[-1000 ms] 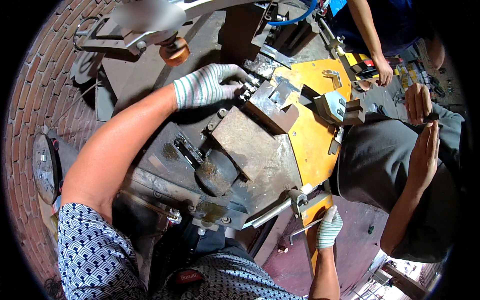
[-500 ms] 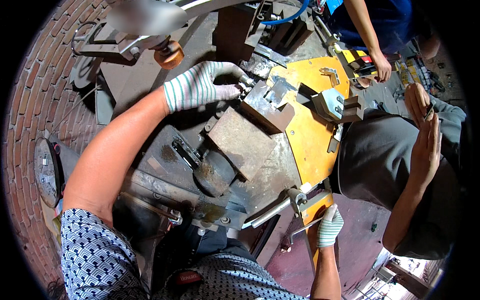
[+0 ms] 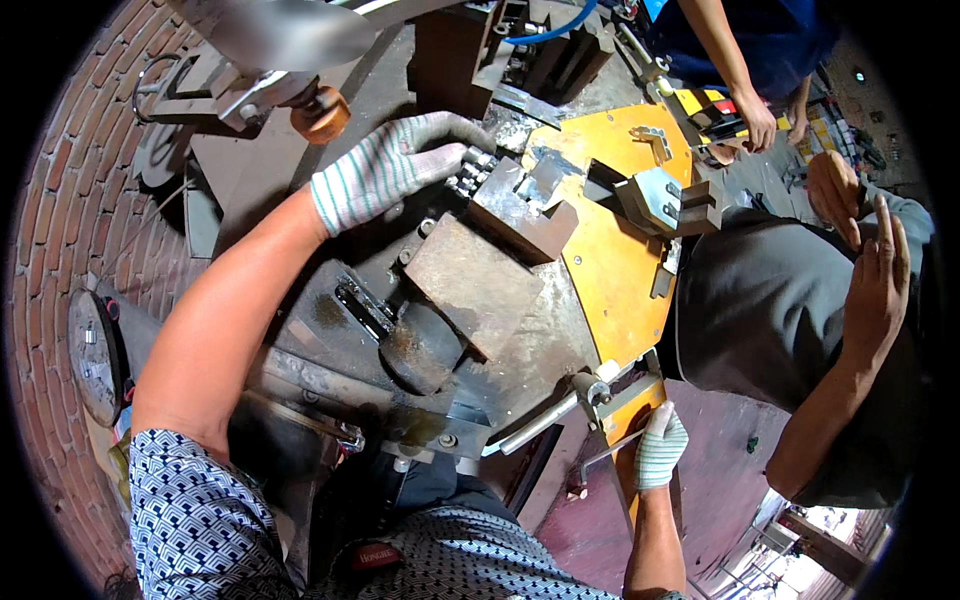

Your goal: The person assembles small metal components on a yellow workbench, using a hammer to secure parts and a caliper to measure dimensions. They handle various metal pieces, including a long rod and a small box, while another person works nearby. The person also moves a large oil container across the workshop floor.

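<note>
My left hand (image 3: 400, 165), in a white work glove with green stripes, reaches over the machine at the upper middle. Its thumb and curled fingers close on a steel bolt (image 3: 481, 158), one of several that stick out from the side of a notched steel block (image 3: 522, 212); the fingertips are partly hidden. Low on the right, my right hand (image 3: 661, 450), gloved alike, is wrapped round a thin L-shaped hex key (image 3: 610, 455). Behind that hand runs a narrow yellow bar (image 3: 632, 412).
A yellow plate (image 3: 615, 290) carries a second steel fixture (image 3: 655, 200). Nearer me lies a worn steel block (image 3: 470, 285). An orange-brown knob (image 3: 320, 115) hangs at upper left. One person in grey trousers (image 3: 765, 300) sits on the right; another person's hand (image 3: 755, 122) works beyond.
The view has shifted slightly. My left thumb and fingers have drawn back a little along the bolts, baring more of them. The hands of the person on the right have moved.
</note>
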The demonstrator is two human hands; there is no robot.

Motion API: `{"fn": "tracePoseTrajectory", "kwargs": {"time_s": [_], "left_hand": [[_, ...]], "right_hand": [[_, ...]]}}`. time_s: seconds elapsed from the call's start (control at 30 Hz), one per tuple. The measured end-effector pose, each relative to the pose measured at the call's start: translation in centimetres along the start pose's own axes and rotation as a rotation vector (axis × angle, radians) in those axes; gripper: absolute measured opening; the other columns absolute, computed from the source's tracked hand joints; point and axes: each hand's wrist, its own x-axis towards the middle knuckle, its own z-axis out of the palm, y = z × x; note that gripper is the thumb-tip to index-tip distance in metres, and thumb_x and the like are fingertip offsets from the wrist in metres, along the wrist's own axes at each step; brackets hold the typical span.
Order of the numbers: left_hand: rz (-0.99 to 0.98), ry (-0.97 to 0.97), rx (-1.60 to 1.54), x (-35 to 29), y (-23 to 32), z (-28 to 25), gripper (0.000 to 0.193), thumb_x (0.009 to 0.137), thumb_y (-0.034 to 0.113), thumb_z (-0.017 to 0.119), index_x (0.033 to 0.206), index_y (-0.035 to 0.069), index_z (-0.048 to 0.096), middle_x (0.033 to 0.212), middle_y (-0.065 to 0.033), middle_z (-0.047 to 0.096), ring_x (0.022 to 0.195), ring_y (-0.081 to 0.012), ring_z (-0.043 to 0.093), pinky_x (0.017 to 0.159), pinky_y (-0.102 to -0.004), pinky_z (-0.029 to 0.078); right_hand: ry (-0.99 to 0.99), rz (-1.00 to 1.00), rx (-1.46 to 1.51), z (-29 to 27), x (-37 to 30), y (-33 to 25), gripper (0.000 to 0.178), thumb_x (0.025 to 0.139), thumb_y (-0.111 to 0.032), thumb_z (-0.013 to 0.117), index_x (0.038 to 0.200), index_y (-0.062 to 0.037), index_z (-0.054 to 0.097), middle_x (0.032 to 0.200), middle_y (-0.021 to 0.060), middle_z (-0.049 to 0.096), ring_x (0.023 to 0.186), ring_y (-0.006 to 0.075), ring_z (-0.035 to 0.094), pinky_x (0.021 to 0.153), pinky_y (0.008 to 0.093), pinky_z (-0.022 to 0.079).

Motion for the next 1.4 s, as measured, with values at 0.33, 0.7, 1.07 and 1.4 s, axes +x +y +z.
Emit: {"fn": "tracePoseTrajectory", "kwargs": {"time_s": [0.33, 0.7, 1.07, 1.4], "left_hand": [[-0.142, 0.003, 0.236, 0.7, -0.9, 0.5, 0.030, 0.100, 0.018, 0.053, 0.119, -0.002, 0.063, 0.106, -0.0072, 0.067, 0.099, -0.0137, 0.058, 0.095, -0.0309, 0.048], [-0.127, 0.124, 0.163, -1.2, 0.1, 1.4, 0.042, 0.104, 0.041, 0.052, 0.121, 0.005, 0.066, 0.105, -0.0032, 0.066, 0.102, -0.0118, 0.058, 0.095, -0.0298, 0.047], [-0.166, 0.377, 0.158, -0.8, 0.4, 3.1, 0.048, 0.103, 0.046, 0.052, 0.113, 0.002, 0.067, 0.101, -0.0050, 0.067, 0.096, -0.0149, 0.058, 0.088, -0.0315, 0.046], [-0.126, 0.743, 0.290, -13.9, 7.7, 7.0, 0.028, 0.106, 0.020, 0.048, 0.115, 0.001, 0.066, 0.086, -0.0010, 0.061, 0.075, -0.0078, 0.051, 0.071, -0.0237, 0.045]], "right_hand": [[-0.015, 0.039, 0.123, -0.1, -0.1, -3.0, 0.048, 0.107, -0.028, 0.048, 0.066, -0.0033, 0.045, 0.060, -0.0033, 0.040, 0.061, 0.0077, 0.033, 0.052, 0.0310, 0.031], [-0.018, 0.012, 0.130, -0.4, -0.2, -3.4, 0.047, 0.106, -0.024, 0.049, 0.066, -0.0010, 0.045, 0.059, -0.0004, 0.036, 0.061, 0.0092, 0.031, 0.051, 0.0334, 0.031], [-0.066, 0.074, 0.141, -1.3, 1.5, -0.2, 0.051, 0.105, -0.036, 0.050, 0.073, 0.0032, 0.054, 0.060, 0.0086, 0.036, 0.060, 0.0126, 0.036, 0.054, 0.0372, 0.038], [-0.206, -0.162, 0.038, -3.4, 6.0, -11.5, 0.053, 0.105, -0.041, 0.043, 0.079, 0.0015, 0.063, 0.064, 0.0235, 0.058, 0.059, 0.0383, 0.059, 0.061, 0.0445, 0.048]]}}
